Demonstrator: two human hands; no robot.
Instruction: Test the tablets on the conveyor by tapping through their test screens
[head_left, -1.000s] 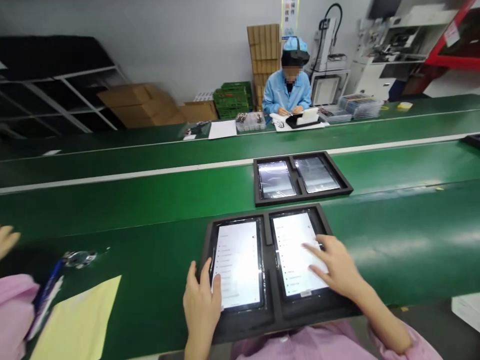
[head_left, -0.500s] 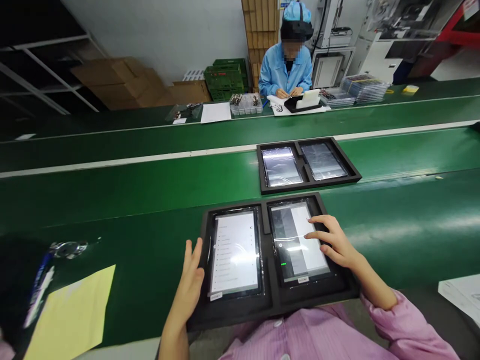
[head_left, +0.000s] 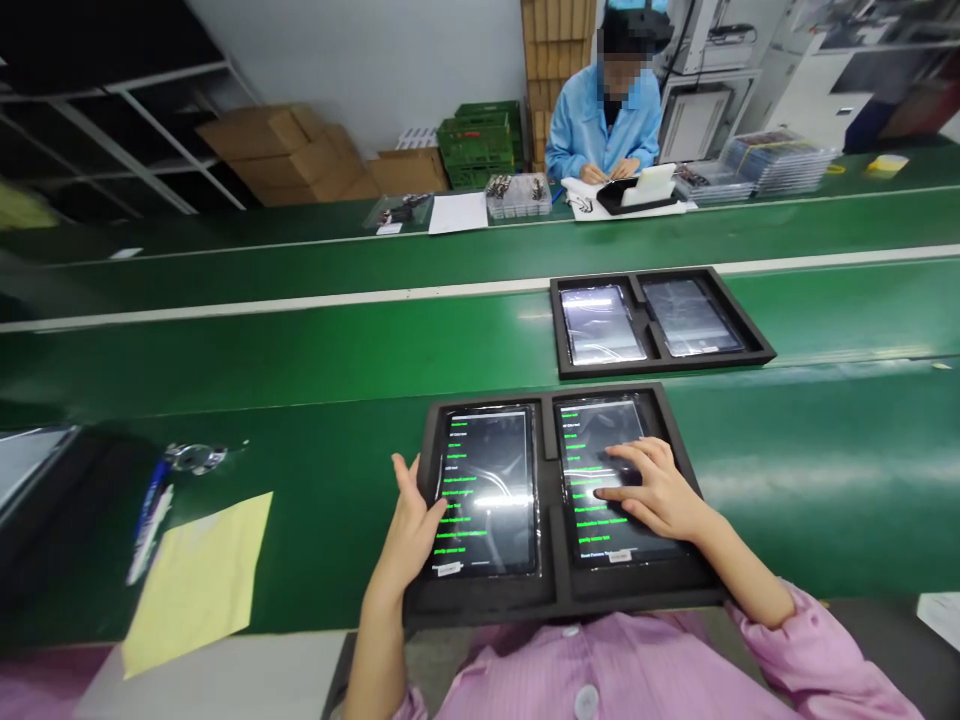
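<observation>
In front of me a black foam tray (head_left: 556, 545) holds two tablets side by side. The left tablet (head_left: 499, 450) and the right tablet (head_left: 592, 425) both show a dark screen with a list of green and white lines, under shiny film. My left hand (head_left: 401, 530) lies at the tray's left side, fingers stretched along the outer edge and the thumb reaching over onto the left tablet's screen edge. Over the right tablet is my right hand (head_left: 664, 498), fingers spread, with a fingertip at the screen's list. Neither hand grasps a tablet.
Beyond, a second black tray (head_left: 649, 318) carries two tablets with unlit screens. To the left lie a yellow paper (head_left: 202, 580), pens (head_left: 152, 515) and a dark-edged device (head_left: 45, 450). Across the green line, a person in blue (head_left: 600, 120) works beside stacked clear trays (head_left: 780, 160).
Both screens have gone from light pages to dark lists with green lines. My left thumb has come over onto the left tablet's edge. The whole view has shifted slightly.
</observation>
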